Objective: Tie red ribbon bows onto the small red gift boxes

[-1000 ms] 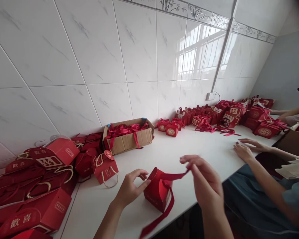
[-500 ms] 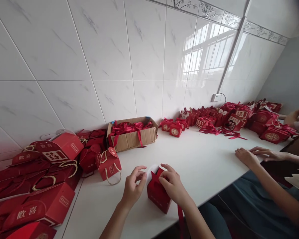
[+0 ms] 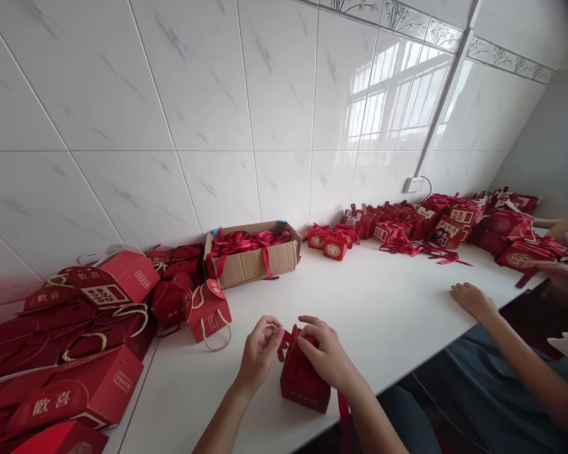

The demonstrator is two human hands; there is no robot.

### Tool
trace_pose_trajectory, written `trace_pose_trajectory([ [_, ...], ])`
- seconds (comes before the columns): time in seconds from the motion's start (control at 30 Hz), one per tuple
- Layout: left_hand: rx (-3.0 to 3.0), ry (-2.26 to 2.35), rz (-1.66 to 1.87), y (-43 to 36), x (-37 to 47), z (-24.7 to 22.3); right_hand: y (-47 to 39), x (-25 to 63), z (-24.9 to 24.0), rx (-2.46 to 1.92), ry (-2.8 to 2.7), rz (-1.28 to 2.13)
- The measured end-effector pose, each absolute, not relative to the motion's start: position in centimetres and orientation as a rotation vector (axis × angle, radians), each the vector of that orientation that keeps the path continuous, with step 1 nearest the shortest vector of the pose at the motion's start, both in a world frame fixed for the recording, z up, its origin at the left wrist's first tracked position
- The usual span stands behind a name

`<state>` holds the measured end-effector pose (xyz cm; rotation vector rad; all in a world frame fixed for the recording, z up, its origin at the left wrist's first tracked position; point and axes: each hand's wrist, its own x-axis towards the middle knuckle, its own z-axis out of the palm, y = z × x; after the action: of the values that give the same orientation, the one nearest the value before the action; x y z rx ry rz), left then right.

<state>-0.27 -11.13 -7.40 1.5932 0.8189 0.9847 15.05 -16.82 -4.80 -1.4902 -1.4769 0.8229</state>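
A small red gift box point(image 3: 304, 381) stands on the white table in front of me, its top flaps brought together. My right hand point(image 3: 325, 354) is closed over the box's top and right side, thumb pressed on the flap. At the box's upper left, my left hand point(image 3: 264, 347) pinches the end of a red ribbon point(image 3: 287, 338) that comes out by the flaps. More red ribbon point(image 3: 343, 410) hangs below my right wrist, over the table's edge. The palm side of my right hand is hidden.
A cardboard box point(image 3: 246, 268) of red ribbons stands by the tiled wall. Red boxes with rope handles point(image 3: 208, 312) are piled at left; finished-looking ribboned boxes point(image 3: 335, 246) line the back right. At right, another person's hand point(image 3: 473, 301) rests on the table.
The box's raised flaps have come together and the white inner side is out of sight. My left hand has closed on the ribbon. The other person's far hand has moved right.
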Motion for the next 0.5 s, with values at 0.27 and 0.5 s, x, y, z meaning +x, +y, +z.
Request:
trace_pose_trajectory([
  [0.27,1.767,0.965,0.795,-9.9,-0.8,-7.9,-17.2,15.6,-5.3,-1.37,-1.333,0.756],
  [0.5,2.079,1.852,0.647,-6.7,-4.9,-9.8,-19.9,19.7,-9.1,-1.403,-1.048,0.657],
])
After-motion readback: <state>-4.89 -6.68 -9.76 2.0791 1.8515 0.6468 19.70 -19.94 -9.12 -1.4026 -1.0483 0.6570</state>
